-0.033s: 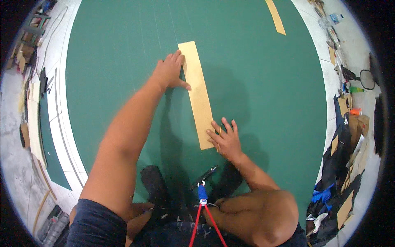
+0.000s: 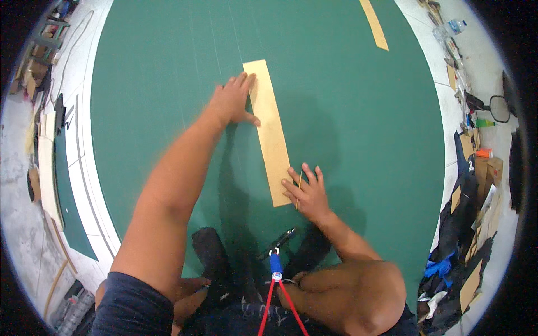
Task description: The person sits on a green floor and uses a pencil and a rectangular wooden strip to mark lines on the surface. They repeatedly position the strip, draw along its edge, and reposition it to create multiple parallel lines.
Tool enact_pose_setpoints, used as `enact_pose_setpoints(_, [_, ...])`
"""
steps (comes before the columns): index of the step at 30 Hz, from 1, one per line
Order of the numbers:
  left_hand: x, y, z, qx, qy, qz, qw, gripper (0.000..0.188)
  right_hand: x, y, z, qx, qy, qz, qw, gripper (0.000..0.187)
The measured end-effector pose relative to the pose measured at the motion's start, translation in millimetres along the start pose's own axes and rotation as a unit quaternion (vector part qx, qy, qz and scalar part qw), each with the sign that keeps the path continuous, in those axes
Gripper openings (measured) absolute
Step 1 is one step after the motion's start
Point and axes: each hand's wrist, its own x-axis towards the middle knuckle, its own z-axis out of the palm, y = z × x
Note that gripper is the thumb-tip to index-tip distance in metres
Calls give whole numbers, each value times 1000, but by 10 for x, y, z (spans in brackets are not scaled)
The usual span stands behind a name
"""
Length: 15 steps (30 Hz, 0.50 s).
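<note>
A long, narrow tan strip point(image 2: 272, 140), like stiff card or thin board, lies flat on a large green sheet point(image 2: 381, 140). My left hand point(image 2: 231, 101) rests along its far left edge, fingers stretched onto the strip's top end and thumb apart, touching lower down. Beside the strip's near right corner lies my right hand point(image 2: 310, 193), its fingertips on the edge. A thin yellow stick point(image 2: 298, 182), possibly a pencil, is tucked between the spread fingers of that hand. Faint pale lines run across the sheet beyond the strip.
Another tan strip point(image 2: 375, 25) lies at the far right. A dark pen-like tool point(image 2: 284, 238) is near my feet, by a red cord point(image 2: 267, 308) hanging in front. Cardboard point(image 2: 487, 173), dark scraps and a plastic bottle point(image 2: 457, 26) line the right side; long boards point(image 2: 47, 168) lie left.
My left fingertips have slid slightly onto the strip's top end. The whole view has shifted a little; the right hand stays put on the strip's near corner.
</note>
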Motion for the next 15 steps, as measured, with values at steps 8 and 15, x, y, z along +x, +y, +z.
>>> enact_pose_setpoints(8, [231,112,-9,86,-40,28,995,135,163,-11,-33,-5,-2,-1,1000,34])
enact_pose_setpoints(15, [234,393,-83,90,-36,-2,995,136,217,14,-119,17,-10,11,1000,30])
